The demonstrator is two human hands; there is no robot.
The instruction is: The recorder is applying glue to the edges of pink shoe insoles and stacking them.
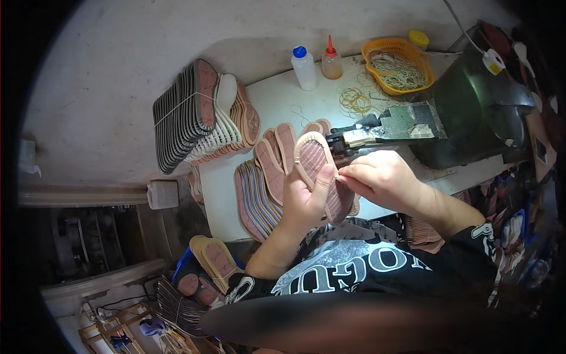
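My left hand [306,197] grips a slipper sole [312,154] with a pinkish-brown woven face and a beige bound edge. Its thumb lies across the face, and the sole is tilted upright. At the sole's right edge, the fingertips of my right hand [383,174] are pinched together, close to the left thumb. Whatever is between them is too small to make out. Just beyond the sole is the working end of a sewing machine [407,123]. Similar soles [272,162] lie to the left, beside a stack of striped-edged soles [256,200].
Tall bundles of grey [183,118] and tan soles [244,118] stand at the table's far left. Behind are a blue-capped bottle [304,69], a red-tipped bottle [332,62] and a yellow basket [400,65] of cord. The machine's dark green body [471,106] fills the right side.
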